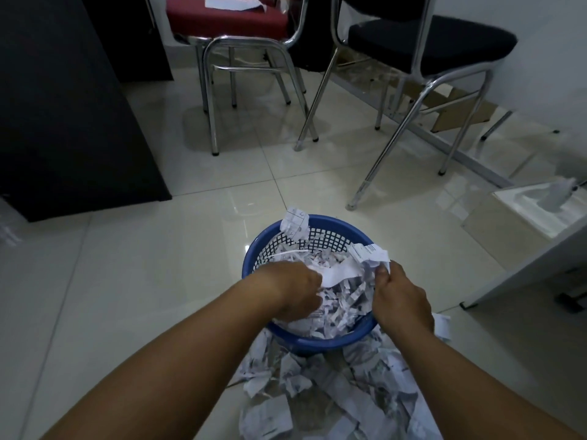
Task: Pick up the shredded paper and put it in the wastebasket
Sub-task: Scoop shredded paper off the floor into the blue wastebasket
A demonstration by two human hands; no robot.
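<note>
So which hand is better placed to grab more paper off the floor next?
Right, likely. The right hand is at the basket rim, just above the floor pile, which spreads toward that side; the left hand is down in the basket's paper.

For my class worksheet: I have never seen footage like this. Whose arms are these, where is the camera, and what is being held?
The camera sits on a person's head, looking down, so the arms are the wearer's own. The left hand is pushed into shredded paper in a blue wastebasket on the tiled floor; its fingers are buried, so its grip is unclear. The right hand pinches a crumpled paper piece above the rim. More torn paper lies on the floor nearer the wearer. A red chair and a black chair stand behind.
</note>
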